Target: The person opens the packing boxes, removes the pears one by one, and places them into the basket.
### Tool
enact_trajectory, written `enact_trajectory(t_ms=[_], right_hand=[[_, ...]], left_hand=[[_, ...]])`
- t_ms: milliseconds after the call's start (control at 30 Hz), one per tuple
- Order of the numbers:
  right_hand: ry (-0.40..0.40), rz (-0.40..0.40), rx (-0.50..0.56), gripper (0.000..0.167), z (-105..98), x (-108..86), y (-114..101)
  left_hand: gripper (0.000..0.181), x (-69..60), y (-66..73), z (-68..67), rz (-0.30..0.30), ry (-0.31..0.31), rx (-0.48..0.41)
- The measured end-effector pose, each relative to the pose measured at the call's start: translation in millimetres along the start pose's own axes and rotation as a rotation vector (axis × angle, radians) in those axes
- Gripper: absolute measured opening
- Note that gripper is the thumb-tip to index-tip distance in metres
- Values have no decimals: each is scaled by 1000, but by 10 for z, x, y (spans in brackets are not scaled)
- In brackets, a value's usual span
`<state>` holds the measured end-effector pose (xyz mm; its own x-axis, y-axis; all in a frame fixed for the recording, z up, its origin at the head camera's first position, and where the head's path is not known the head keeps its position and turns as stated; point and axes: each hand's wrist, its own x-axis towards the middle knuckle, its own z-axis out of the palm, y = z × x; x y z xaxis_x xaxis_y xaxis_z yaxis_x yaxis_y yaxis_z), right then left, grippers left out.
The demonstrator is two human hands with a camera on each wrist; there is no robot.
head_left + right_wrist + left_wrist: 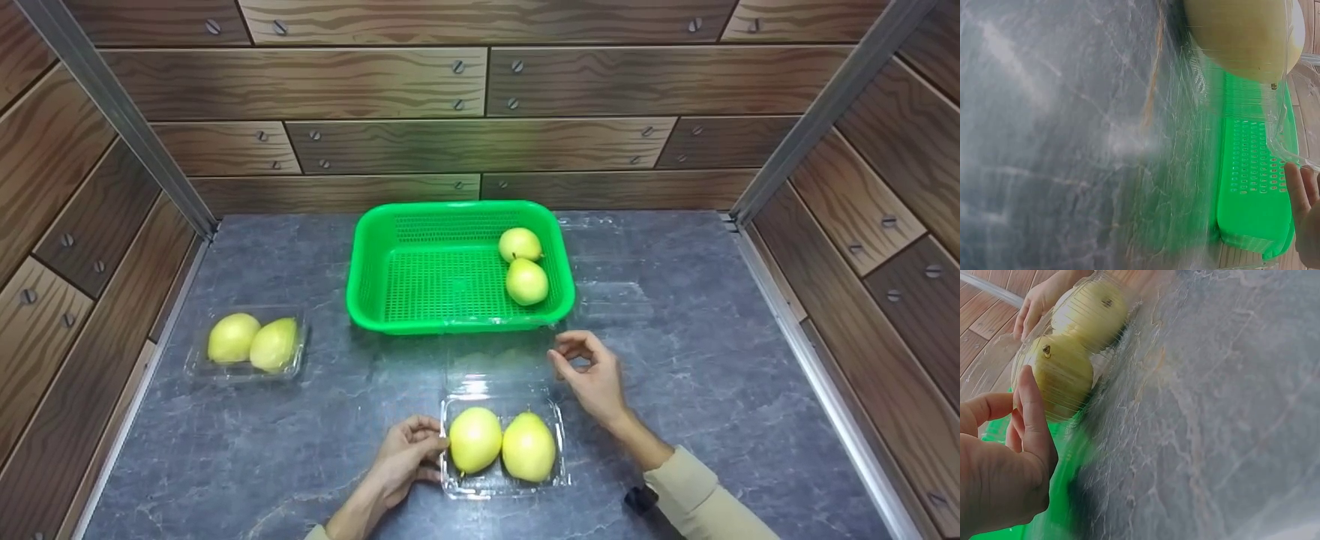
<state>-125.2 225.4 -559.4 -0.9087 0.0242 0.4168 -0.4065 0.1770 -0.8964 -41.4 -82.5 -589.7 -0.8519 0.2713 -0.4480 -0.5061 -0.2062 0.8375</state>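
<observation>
A clear plastic clamshell container (501, 491) stands with its lid (491, 379) raised at the far side. Inside lie two yellow-green pears, the left one (475, 440) beside the right one (529, 447). My left hand (405, 457) pinches the container's left rim between thumb and fingers; the left wrist view shows this hand (1013, 455) close beside a pear (1064, 377). At the lid's right edge, my right hand (596, 379) holds the thin plastic with curled fingertips. In the right wrist view, that hand's fingers (1297, 194) meet the lid's corner.
Behind the container stands a green plastic basket (367, 322) with two pears (527, 282) at its right end. A closed clear container (296, 367) with two pears sits on the left. More clear plastic containers (615, 296) lie right of the basket. Wood-patterned walls enclose the grey table.
</observation>
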Motion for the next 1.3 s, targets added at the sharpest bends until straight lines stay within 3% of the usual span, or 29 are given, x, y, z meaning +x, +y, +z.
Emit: enact_trajectory(t_ms=[533, 1300], right_hand=[[-42, 135, 10, 28, -7, -22, 66], [-127, 463, 67, 37, -23, -25, 86]], left_hand=[[23, -115, -48, -36, -10, -81, 9], [22, -225, -108, -58, -11, -140, -2]])
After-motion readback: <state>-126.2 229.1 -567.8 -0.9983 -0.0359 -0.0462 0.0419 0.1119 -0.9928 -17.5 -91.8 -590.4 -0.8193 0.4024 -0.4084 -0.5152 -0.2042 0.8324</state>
